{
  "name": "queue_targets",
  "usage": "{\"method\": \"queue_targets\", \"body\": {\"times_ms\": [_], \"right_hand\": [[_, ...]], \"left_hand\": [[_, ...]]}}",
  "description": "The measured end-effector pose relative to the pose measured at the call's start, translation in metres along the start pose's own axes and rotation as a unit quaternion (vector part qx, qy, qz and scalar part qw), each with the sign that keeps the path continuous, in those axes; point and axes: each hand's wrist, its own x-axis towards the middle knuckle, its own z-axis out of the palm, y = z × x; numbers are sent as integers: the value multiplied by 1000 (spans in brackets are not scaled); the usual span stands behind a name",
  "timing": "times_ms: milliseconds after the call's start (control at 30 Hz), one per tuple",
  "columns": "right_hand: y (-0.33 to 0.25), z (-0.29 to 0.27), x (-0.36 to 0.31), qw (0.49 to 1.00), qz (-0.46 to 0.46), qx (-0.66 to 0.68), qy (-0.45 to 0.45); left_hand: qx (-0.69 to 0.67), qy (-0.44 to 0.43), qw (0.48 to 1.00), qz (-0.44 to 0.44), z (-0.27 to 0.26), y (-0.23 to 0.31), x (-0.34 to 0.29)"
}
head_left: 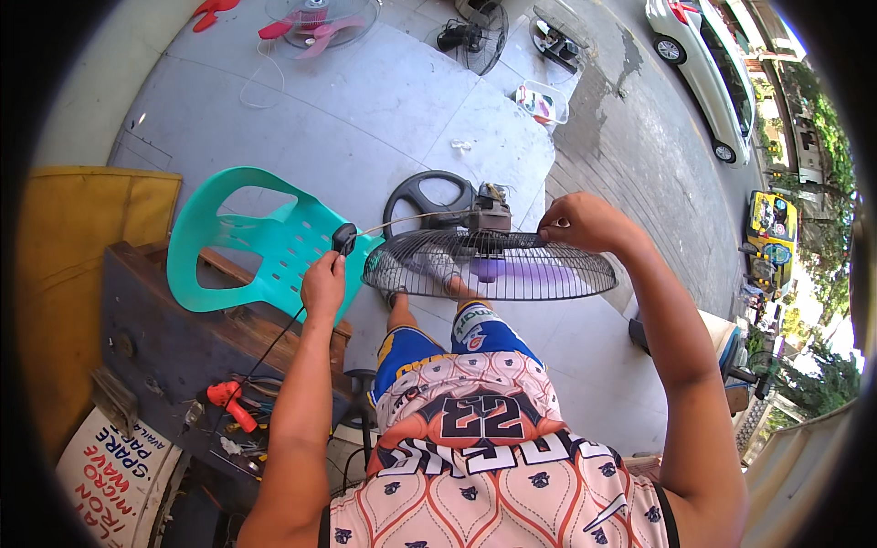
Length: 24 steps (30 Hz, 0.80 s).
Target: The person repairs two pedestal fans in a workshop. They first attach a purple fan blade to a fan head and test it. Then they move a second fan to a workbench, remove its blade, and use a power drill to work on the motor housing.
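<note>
A stand fan with a black wire guard [393, 265] and purple blades [521, 271] is upright in front of me, its guard seen nearly edge-on. Behind the guard, its motor [493, 216] is exposed. The round black base [411, 189] shows beyond. My left hand [323, 285] is closed around a small black socket-like block [344, 238] left of the guard. A thin pale cord runs from the block to the motor, and a dark cord hangs toward the bench. My right hand [583, 222] is closed, its fingers pinching the guard's back edge.
A turquoise plastic chair [265, 242] stands against a wooden workbench [196, 342] at left. On the bench lie a red-orange tool [232, 405] and several hand tools. Fan parts [320, 23], another fan [475, 38] and a plastic tub [541, 102] are farther off. A white car [708, 78] is at far right.
</note>
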Motion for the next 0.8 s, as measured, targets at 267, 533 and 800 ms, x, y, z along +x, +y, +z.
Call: {"method": "queue_targets", "body": {"times_ms": [267, 533, 800], "right_hand": [[6, -3, 4, 1000, -14, 15, 17], [4, -2, 5, 999, -28, 28, 15], [-1, 7, -3, 998, -23, 48, 17]], "left_hand": [[9, 23, 1000, 5, -8, 3, 18], [20, 18, 1000, -1, -17, 19, 19], [29, 10, 999, -19, -17, 29, 20]]}}
